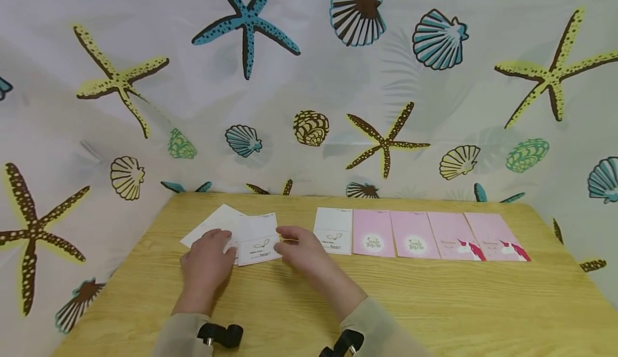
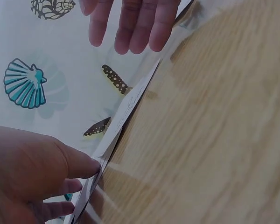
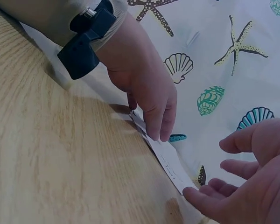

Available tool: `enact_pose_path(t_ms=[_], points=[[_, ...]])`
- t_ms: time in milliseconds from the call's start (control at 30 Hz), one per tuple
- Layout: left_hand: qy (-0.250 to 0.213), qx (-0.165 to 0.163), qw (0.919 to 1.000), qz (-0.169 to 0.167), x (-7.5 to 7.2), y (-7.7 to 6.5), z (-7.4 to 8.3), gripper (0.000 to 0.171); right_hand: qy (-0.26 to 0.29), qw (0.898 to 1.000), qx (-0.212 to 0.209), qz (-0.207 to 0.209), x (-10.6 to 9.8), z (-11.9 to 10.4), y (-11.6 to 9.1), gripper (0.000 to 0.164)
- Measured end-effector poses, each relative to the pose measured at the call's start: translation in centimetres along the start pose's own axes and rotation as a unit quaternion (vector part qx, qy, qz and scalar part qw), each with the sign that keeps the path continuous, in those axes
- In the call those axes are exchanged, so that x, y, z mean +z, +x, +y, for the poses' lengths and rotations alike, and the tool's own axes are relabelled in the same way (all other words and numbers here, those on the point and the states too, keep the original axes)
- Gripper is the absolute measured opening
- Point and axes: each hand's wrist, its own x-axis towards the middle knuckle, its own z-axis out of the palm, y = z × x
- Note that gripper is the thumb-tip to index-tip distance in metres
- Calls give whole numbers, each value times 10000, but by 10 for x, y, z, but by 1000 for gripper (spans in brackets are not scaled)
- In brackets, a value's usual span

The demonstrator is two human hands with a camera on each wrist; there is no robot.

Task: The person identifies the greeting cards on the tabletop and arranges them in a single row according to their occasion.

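A white greeting card (image 1: pixel 257 239) with a small wing drawing and printed words overlaps other white cards (image 1: pixel 212 225) at the table's left. My left hand (image 1: pixel 207 258) rests on the cards, its thumb at the overlapping card's left side. In the left wrist view, the left thumb (image 2: pixel 86 164) touches a card edge. At the overlapping card's right edge is my right hand (image 1: pixel 301 252), fingers loosely extended and spread. The right wrist view has a right fingertip (image 3: pixel 191 192) at the card's corner. How many cards lie under my left hand is hidden.
Right of my hands lie a matching white card (image 1: pixel 333 231), two pink "Smile More" cards (image 1: pixel 374 232) (image 1: pixel 412 233) and two pink unicorn cards (image 1: pixel 454 233) (image 1: pixel 494 233) in a row. The wooden table (image 1: pixel 434 303) meets a shell-and-starfish cloth (image 1: pixel 289 89) behind.
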Motion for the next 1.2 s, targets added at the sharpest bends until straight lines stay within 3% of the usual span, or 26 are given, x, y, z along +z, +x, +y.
enact_pose_path(t_ms=[367, 500, 633, 867, 1033, 1200], points=[[166, -111, 9996, -189, 0, 3, -13, 41, 195, 9995, 35, -257, 8, 9, 7, 47], [50, -201, 9997, 142, 0, 4, -10, 40, 12, 9999, 51, -112, 8, 10, 7, 46], [-70, -193, 9987, 461, 0, 4, 2, 41, -154, 9998, 102, 73, 8, 10, 6, 46], [-1, -95, 9999, -51, 8, 0, 9, 47, 159, 9989, 161, 421, 12, 12, 7, 46], [-73, -124, 9999, -64, 12, 1, 8, 45, 403, 9970, 39, 654, 13, 13, 11, 43], [-139, -167, 9997, -78, 11, 2, 7, 45, 609, 9970, -60, 468, 13, 14, 15, 45]])
